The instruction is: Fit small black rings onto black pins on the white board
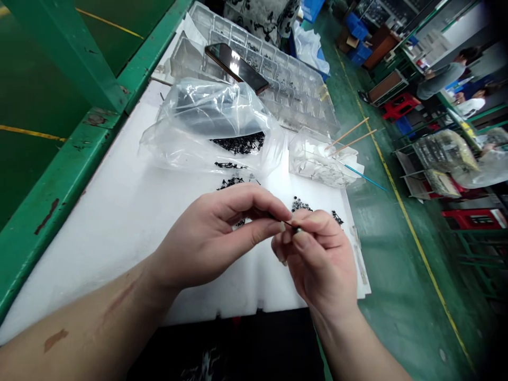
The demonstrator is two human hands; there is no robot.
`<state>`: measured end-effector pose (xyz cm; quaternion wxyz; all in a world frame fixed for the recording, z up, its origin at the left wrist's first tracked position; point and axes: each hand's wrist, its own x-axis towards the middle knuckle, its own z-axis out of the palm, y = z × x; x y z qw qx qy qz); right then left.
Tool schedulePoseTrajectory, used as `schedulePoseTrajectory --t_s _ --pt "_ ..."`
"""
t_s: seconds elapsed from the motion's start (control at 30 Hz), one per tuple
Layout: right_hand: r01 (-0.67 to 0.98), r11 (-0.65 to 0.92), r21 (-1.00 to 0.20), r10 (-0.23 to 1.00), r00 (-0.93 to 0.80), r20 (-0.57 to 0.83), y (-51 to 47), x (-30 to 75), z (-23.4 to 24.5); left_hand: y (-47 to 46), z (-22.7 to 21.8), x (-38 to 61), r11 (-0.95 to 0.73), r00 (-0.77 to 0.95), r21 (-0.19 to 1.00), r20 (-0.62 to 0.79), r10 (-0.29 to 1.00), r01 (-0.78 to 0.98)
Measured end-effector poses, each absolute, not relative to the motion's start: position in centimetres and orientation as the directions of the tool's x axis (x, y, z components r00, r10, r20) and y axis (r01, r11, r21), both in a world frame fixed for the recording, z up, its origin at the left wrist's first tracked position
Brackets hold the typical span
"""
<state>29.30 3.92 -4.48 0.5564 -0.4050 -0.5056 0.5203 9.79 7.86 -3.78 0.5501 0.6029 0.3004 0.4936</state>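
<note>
Between finger and thumb, my left hand (222, 227) pinches a thin dark pin-like part (289, 224). My right hand (321, 254) is closed on a small round metal piece (297, 229) at the end of that part. The two pieces meet between my fingertips, above the white work surface (159, 211). Just behind my right hand lies a small pile of round metal pieces (300, 204). Small black parts (230, 182) lie loose behind my left hand. More black parts (242, 143) show in the mouth of a clear plastic bag (214, 111).
A clear divided tray (309, 95) stands at the back, with a phone (238, 67) on it. To the right, a clear box (313, 164) holds white tissue and thin sticks (349, 138). A green metal frame (99, 121) borders the left side. People (448, 74) sit farther off.
</note>
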Motion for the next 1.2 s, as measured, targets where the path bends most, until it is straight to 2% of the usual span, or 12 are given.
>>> schedulePoseTrajectory --t_s 0.13,0.23,0.37,0.6,0.73,0.83,1.0,1.2 --pt "0.059 0.096 -0.994 0.993 -0.071 0.092 3.2 28.4 -4.6 8.0 -3.8 9.9 -0.158 0.328 0.966 0.219 0.919 -0.204" --pt "0.148 0.158 -0.976 0.984 -0.105 0.143 2.9 27.9 -4.4 7.9 -3.9 10.0 -0.162 0.328 0.975 0.205 0.922 -0.156" --pt "0.257 0.220 -0.941 0.975 -0.035 0.218 2.8 27.7 -4.9 7.5 -4.0 10.1 -0.121 0.300 0.984 0.156 0.941 -0.133" --pt "0.467 0.417 -0.780 0.886 -0.016 0.464 3.1 27.5 -4.9 7.4 -4.0 10.5 -0.037 0.273 0.990 0.072 0.959 -0.134" --pt "0.580 0.431 -0.691 0.863 -0.040 0.504 3.5 27.4 -4.2 7.4 -3.9 10.5 -0.028 0.255 0.988 0.067 0.965 -0.154" --pt "0.652 0.435 -0.621 0.845 -0.057 0.532 3.6 27.5 -3.9 7.4 -3.9 10.5 -0.048 0.236 0.995 0.069 0.969 -0.093" --pt "0.694 0.416 -0.587 0.859 -0.087 0.505 3.8 27.9 -3.7 7.2 -4.1 10.5 -0.111 0.244 0.993 0.115 0.963 -0.033" --pt "0.603 0.383 -0.700 0.899 -0.069 0.433 3.8 27.4 -3.5 7.1 -4.4 10.3 -0.129 0.251 0.991 0.129 0.959 -0.014"
